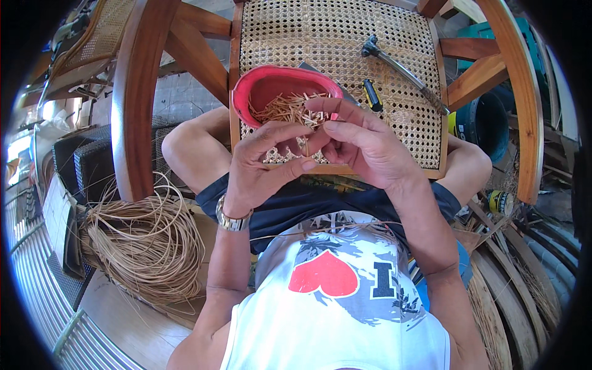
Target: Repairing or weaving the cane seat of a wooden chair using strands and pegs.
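Both hands pinching slivers over cane chair seat.
Left hand [262, 166] and right hand [364, 145] together, fingertips clamped on thin wooden pegs [306, 143] beside red bowl [271, 86] at seat's [345, 37] near edge; loose pinch risks dropped pegs, nudged bowl spilling.

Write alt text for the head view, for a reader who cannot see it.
Seen from above, a person's left hand and right hand meet over a woven cane chair seat, fingering thin wooden pegs beside a red bowl full of them. A hammer lies on the seat; a cane coil sits to the left.
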Action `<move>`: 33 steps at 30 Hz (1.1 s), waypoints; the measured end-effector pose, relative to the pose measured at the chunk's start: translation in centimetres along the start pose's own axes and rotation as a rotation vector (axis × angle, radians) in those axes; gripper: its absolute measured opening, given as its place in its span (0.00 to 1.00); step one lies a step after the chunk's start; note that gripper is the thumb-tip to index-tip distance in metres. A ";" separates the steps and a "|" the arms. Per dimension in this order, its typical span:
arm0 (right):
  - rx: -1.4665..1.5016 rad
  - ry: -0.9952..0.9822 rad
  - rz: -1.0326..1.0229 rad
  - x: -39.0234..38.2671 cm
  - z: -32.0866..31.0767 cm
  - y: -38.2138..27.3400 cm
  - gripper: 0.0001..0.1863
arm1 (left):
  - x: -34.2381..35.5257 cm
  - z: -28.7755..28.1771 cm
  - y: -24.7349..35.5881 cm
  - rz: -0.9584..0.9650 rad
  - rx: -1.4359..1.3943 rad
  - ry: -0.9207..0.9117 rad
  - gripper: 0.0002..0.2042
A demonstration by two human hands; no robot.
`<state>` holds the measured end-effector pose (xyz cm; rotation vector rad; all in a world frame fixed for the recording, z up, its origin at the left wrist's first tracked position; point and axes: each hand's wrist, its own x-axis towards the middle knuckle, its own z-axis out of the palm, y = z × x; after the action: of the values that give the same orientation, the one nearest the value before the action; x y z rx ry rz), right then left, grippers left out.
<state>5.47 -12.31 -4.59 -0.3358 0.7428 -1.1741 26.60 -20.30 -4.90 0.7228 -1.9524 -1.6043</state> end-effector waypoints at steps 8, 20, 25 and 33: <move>-0.113 0.025 -0.052 -1.1 1.0 -0.8 0.18 | -0.3 2.2 -1.6 -0.087 -0.614 0.054 0.25; -0.085 0.111 -0.021 -1.2 0.3 -0.1 0.23 | -0.1 1.8 -0.9 -0.021 -0.153 -0.010 0.24; -0.278 0.070 -0.011 -0.9 -0.6 0.1 0.26 | 0.1 2.1 0.1 0.130 0.215 -0.044 0.19; -0.464 0.123 0.054 -2.1 -2.4 -2.7 0.19 | 0.7 1.7 1.0 0.206 0.377 -0.025 0.20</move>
<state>1.53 -11.07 -4.03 -0.6284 1.1270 -0.9694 24.82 -19.41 -4.17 0.6168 -2.2943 -1.1428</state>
